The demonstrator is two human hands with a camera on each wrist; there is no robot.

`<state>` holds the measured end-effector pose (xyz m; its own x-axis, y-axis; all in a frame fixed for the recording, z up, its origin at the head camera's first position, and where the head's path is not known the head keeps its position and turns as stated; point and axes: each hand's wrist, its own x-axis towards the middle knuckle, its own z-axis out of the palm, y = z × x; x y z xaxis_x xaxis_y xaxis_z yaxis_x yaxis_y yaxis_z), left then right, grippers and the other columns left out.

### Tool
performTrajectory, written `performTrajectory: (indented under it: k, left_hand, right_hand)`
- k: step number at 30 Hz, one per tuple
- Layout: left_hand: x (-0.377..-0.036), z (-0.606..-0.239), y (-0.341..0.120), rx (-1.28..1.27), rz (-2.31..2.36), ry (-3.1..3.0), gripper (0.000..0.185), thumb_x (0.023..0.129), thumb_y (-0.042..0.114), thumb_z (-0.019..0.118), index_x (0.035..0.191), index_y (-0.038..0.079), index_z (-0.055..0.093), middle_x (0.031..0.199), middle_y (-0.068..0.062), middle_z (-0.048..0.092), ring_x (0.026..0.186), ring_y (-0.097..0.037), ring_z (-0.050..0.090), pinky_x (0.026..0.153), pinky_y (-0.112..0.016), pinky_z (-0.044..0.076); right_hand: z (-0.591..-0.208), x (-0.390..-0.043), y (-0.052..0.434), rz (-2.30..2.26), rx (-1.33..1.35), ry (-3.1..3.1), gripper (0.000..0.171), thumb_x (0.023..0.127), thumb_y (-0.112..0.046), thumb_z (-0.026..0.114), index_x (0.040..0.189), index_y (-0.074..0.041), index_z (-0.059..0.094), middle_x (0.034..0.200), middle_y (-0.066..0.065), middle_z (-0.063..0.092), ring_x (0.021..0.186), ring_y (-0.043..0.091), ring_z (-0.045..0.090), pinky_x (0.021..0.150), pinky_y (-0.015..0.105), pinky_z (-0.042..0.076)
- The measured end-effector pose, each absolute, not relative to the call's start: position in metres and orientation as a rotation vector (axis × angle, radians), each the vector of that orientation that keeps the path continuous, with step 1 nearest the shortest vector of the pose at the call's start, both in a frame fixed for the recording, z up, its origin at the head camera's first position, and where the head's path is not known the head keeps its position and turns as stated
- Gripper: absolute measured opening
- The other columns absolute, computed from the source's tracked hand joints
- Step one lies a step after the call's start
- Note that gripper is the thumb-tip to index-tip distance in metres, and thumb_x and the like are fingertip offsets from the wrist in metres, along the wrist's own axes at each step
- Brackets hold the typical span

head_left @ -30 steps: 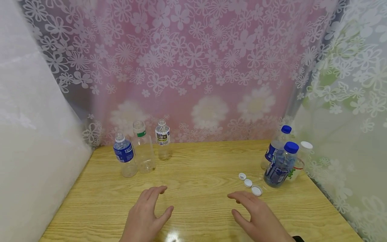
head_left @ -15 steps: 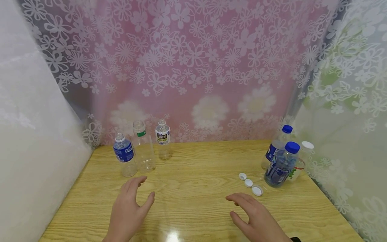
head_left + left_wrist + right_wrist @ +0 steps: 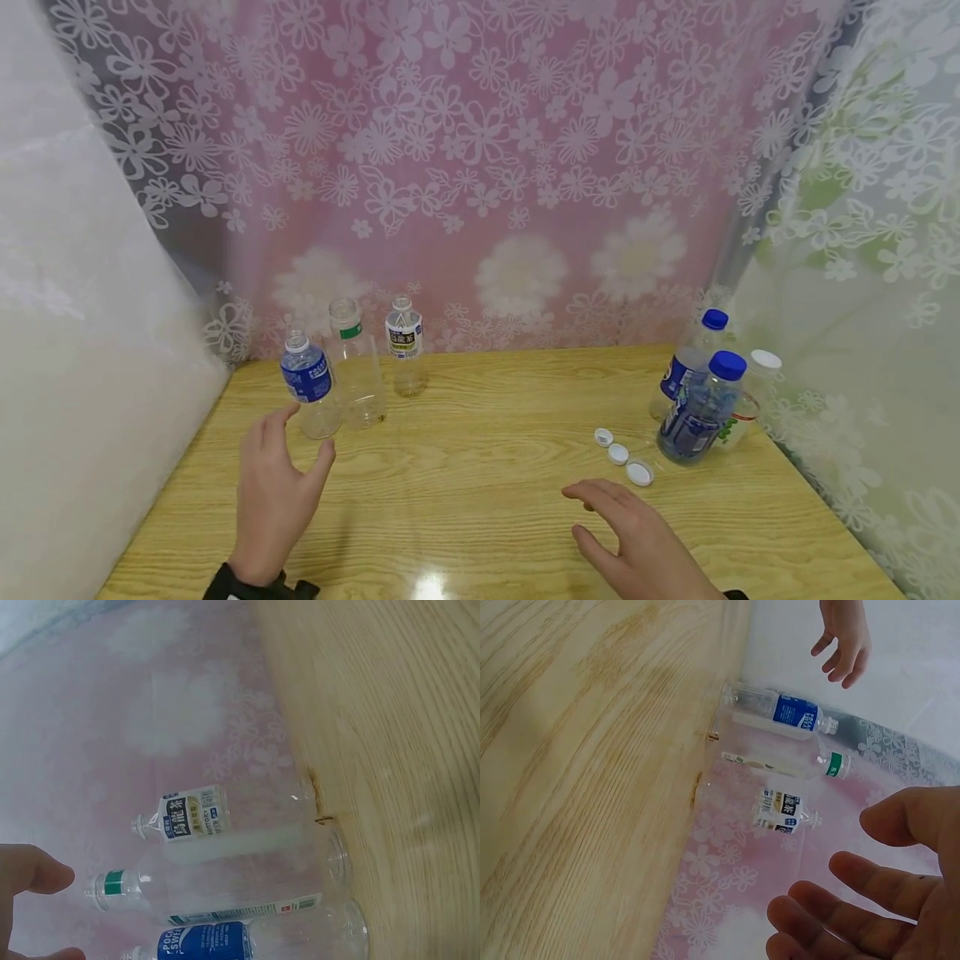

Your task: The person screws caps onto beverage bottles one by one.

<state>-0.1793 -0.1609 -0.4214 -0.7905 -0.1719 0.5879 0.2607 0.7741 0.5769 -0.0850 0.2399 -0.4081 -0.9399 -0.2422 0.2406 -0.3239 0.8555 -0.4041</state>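
Currently, an uncapped bottle is being approached by the left hand.

Head view: the left hand [image 3: 273,492] is held spread just short of the blue-label bottle [image 3: 309,385], nothing gripped; the right hand [image 3: 637,542] is held loosely spread above the bench [image 3: 487,467], near three loose white caps [image 3: 618,454]. The step is judged to be the reach; closing the fingers round the bottle body would be called for next. The bottle is seen to be clear, empty and capless, upright at the far left of the bench, beside two other open bottles [image 3: 358,367].
Left wrist view: a fingertip [image 3: 34,870] is shown clear of the blue label [image 3: 202,945].
Right wrist view: the right fingers [image 3: 855,915] are shown apart, holding nothing.
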Motion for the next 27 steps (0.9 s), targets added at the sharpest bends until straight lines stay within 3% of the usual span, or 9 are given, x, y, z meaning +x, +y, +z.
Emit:
performTrajectory:
  k: [17, 27]
  left_hand:
    - [-0.232, -0.426, -0.196, -0.029, -1.011, -2.239, 0.081, 0.084, 0.016, 0.076, 0.148, -0.008, 0.031, 0.141, -0.034, 0.039, 0.130, -0.050, 0.036, 0.105, -0.064, 0.028]
    - [-0.265, -0.437, -0.203, 0.039, -1.191, -2.363, 0.090, 0.092, 0.022, 0.072, 0.157, -0.004, 0.016, 0.155, -0.034, 0.025, 0.143, -0.052, 0.025, 0.112, -0.068, 0.024]
  right_hand:
    - [-0.406, -0.084, 0.244, 0.640, 0.446, -2.832, 0.033, 0.093, -0.030, 0.073, 0.125, -0.032, 0.064, 0.122, -0.015, 0.064, 0.098, 0.003, 0.062, 0.077, 0.030, 0.056]
    - [-0.403, -0.081, 0.245, 0.627, 0.339, -2.899, 0.034, 0.091, -0.031, 0.074, 0.124, -0.035, 0.064, 0.121, -0.019, 0.063, 0.103, 0.006, 0.063, 0.084, 0.034, 0.056]
